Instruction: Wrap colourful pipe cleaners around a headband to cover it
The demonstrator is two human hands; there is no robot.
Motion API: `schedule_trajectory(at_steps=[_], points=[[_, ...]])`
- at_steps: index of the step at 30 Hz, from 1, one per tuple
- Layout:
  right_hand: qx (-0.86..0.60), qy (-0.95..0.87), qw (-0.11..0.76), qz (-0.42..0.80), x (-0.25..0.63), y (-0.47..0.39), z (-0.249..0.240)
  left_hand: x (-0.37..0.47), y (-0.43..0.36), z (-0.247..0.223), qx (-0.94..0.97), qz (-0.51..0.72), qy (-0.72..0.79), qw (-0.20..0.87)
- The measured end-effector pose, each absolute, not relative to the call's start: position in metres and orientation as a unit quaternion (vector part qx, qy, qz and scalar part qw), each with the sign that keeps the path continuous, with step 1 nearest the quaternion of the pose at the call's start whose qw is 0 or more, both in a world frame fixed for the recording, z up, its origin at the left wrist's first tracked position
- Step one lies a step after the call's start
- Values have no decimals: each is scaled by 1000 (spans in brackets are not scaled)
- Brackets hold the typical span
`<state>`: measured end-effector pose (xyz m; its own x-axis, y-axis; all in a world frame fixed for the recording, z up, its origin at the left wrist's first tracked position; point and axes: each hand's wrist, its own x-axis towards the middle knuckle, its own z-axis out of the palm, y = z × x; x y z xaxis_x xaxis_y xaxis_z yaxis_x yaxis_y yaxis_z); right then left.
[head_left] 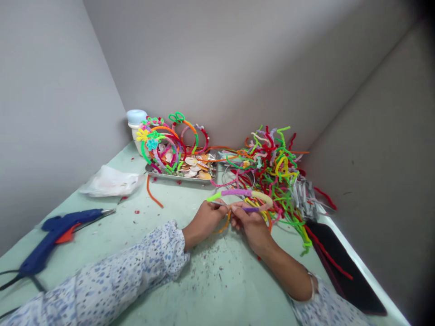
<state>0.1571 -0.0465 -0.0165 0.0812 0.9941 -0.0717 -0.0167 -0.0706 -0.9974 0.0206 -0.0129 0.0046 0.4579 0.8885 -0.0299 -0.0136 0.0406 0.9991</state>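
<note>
A headband [237, 192] wrapped in green, lilac, cream and purple pipe cleaner is held above the table. My left hand [211, 217] pinches its left end, where a bare grey stretch shows. Closed around the purple stretch on the near side is my right hand [250, 222]. An orange pipe cleaner [223, 227] hangs in a loop between the two hands, close to the fingertips of both. Which fingers grip the orange piece I cannot tell.
A metal tray [180, 178] at the back holds shells and finished colourful headbands. Tangled pipe cleaners [272, 167] heap at the right, beside a black flat object [350, 267]. A blue glue gun [50, 240], a plastic bag [110, 181] and a blue-lidded container [137, 117] stand left.
</note>
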Motion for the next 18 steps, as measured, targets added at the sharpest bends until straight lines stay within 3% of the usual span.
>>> schedule_trajectory(at_steps=[18], points=[[-541, -446, 521, 486, 156, -48, -15, 19, -13, 6, 585, 347, 403, 612]])
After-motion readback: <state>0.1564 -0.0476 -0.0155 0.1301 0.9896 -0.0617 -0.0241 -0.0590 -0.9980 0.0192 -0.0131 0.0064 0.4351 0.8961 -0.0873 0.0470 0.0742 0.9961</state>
